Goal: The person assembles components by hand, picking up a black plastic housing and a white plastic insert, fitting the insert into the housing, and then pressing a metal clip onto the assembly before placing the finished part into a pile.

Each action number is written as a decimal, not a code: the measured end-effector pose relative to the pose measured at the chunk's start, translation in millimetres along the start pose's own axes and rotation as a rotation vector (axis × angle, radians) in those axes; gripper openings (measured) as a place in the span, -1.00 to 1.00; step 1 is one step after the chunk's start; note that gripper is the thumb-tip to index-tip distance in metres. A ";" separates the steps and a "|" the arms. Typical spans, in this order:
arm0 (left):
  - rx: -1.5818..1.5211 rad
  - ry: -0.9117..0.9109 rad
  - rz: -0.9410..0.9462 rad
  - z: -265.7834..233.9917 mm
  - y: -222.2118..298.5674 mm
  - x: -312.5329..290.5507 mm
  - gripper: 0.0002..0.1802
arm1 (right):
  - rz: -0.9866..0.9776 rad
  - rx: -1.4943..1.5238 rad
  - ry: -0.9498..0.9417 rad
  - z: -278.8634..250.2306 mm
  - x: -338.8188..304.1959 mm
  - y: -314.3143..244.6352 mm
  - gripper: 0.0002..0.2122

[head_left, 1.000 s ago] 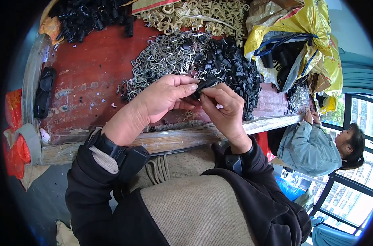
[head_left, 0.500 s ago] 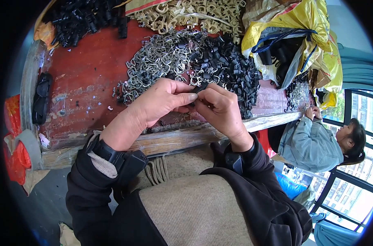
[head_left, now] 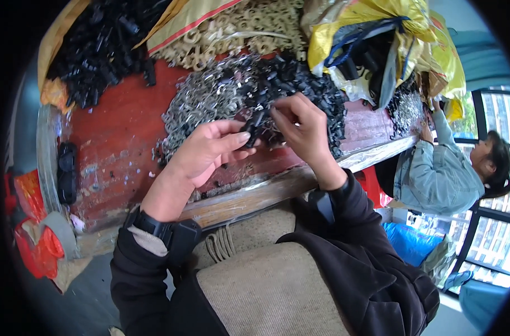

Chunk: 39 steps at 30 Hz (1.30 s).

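Left hand [head_left: 209,152] grips a slim black piece [head_left: 256,127], center; right hand [head_left: 302,126] curls, contents unclear; upper right, a crinkled yellow sack [head_left: 372,11] holds rounded black parts [head_left: 349,68].

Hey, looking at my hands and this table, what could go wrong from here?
The left hand holds the black piece near its fingertips, so it might slip and get lost among the small black parts. Those lie right against the bent metal pieces, so the two piles could mix.
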<state>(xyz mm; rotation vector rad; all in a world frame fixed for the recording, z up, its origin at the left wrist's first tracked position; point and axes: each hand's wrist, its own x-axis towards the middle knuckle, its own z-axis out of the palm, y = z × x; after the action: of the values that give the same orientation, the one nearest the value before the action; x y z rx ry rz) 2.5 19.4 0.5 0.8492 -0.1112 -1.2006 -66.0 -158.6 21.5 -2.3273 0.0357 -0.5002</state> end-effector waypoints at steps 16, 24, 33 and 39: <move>-0.017 0.080 0.110 1.5 -0.3 1.9 -0.70 | -0.105 -0.366 0.044 4.9 4.3 36.3 -0.86; -0.041 0.107 0.125 2.2 0.0 0.9 -0.70 | -0.062 -0.142 0.109 -4.1 7.6 35.3 -0.88; -0.081 0.038 0.152 5.7 1.7 -0.8 -0.67 | 0.280 0.634 -0.082 0.7 2.2 29.1 -0.88; -0.054 -0.078 0.120 8.2 3.2 -5.3 -0.63 | 0.595 1.313 -0.470 14.7 -4.1 10.4 -0.91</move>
<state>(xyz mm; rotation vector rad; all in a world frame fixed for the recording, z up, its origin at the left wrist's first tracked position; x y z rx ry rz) -1.2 20.0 10.0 0.7386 -0.1898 -1.1195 -63.2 -155.7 3.5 -0.9972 0.1247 0.3013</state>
